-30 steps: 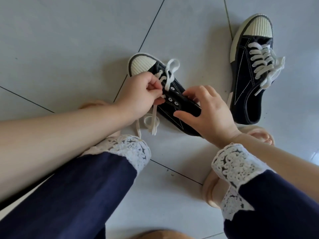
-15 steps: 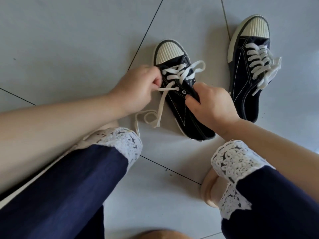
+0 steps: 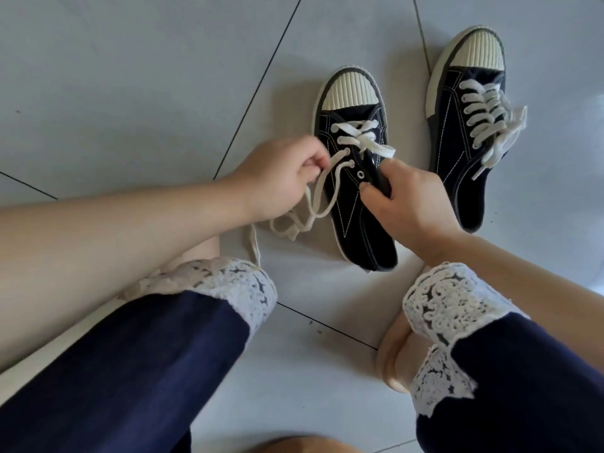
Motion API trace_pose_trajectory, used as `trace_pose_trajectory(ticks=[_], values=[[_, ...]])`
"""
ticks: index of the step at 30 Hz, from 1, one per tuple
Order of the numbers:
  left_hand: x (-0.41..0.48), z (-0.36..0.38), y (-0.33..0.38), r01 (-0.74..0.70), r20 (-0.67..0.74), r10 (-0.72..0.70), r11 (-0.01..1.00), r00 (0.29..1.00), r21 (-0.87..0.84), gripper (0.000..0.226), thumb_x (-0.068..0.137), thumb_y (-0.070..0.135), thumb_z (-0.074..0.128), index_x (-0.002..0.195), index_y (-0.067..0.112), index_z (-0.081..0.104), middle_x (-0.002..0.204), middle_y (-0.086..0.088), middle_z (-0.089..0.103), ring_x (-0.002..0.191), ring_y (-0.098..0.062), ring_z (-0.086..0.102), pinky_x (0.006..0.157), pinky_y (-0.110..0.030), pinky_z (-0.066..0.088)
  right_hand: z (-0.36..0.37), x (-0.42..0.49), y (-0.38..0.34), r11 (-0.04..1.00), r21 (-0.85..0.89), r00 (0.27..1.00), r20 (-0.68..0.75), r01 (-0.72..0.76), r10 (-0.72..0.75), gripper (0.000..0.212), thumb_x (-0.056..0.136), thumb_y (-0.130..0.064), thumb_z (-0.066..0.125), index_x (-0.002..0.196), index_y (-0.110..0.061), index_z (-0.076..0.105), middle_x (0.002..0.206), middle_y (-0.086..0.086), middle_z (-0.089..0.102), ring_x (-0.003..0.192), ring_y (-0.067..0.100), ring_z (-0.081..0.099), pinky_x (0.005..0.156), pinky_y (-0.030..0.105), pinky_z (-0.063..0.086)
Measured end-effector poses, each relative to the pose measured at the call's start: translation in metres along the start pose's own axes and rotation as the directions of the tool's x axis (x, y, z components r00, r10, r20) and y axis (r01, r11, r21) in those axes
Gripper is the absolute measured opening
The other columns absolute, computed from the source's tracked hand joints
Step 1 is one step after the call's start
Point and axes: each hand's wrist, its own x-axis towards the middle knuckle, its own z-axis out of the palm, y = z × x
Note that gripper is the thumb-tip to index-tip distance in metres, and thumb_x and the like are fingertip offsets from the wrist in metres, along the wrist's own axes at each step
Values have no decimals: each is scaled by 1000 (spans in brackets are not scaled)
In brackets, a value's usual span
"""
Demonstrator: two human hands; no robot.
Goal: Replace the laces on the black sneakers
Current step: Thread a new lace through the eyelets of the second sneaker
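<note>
The near sneaker (image 3: 356, 223) swings toe-forward, now parallel to the laced sneaker (image 3: 457, 165); the left hand (image 3: 281, 178) draws its lace (image 3: 341, 155) leftward.

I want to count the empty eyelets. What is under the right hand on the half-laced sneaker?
The right hand grips the black upper of the half-laced sneaker. One empty eyelet shows beside its thumb. Any eyelets farther back, and the shoe's opening, are covered by the hand.

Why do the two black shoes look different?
The near sneaker is only laced through its front holes, while the far sneaker is laced all the way. The left hand pinches the near sneaker's lace and the right hand holds its upper; the far sneaker lies untouched. Both are black with ribbed white toe caps.
</note>
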Motion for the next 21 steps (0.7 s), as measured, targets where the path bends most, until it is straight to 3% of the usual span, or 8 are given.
trace_pose_trajectory(ticks=[3,6,9,12,15,17,19,21], values=[[24,12,8,33,-68,-32,999,997,14,19,92,24,50,96,8,60,69,9,48,62,-5,45,58,-18,30,1,1,1,1000,-26,1000,-3,11,-11,39,84,-28,55,58,-25,27,51,-7,39,47,10,38,47,29,31],[32,22,9,95,17,-100,977,995,190,29,88,37,55,89,9,58,77,0,53,72,-19,48,62,-28,31,1,1,1,1000,-21,1000,-2,7,-7,39,84,-28,55,58,-26,27,51,-7,39,47,10,37,45,28,28],[33,25,13,15,73,-36,962,997,273,29,91,30,51,78,5,58,74,-6,54,72,-24,49,60,-30,30,1,2,0,999,-37,1000,1,8,-8,37,84,-28,53,58,-24,27,51,-6,39,47,12,38,45,28,28],[26,11,10,-17,75,-3,963,997,268,35,91,25,51,59,13,47,57,2,44,62,-23,44,57,-30,30,1,2,0,1000,1,1000,-8,-8,8,35,85,-25,52,58,-22,29,52,-4,41,48,14,39,46,29,31],[2,-5,-2,-37,24,32,962,999,270,30,88,21,51,60,9,56,60,-4,53,64,-26,49,58,-33,37,-1,2,2,999,29,999,-23,-39,40,33,85,-26,51,59,-20,33,53,-3,43,50,14,40,49,29,34],[-22,-15,-10,5,-34,2,975,999,220,30,83,25,50,62,6,59,57,-4,55,59,-18,49,58,-30,34,-2,2,4,996,63,998,-37,-57,60,32,85,-26,52,59,-18,35,54,-2,43,51,17,42,49,31,37],[-44,-22,-12,61,-35,-58,992,998,113,26,80,27,51,57,15,53,49,4,49,53,-3,47,52,-15,31,0,2,4,996,73,998,-24,-59,61,31,85,-26,52,60,-17,36,54,-2,44,51,19,44,50,32,39],[-55,-25,-10,100,6,-100,994,995,51,28,84,22,59,57,24,53,48,7,49,54,1,48,53,-9,32,2,2,2,997,58,999,-10,-45,46,32,84,-27,53,59,-19,35,53,-4,43,50,15,42,50,31,37]])
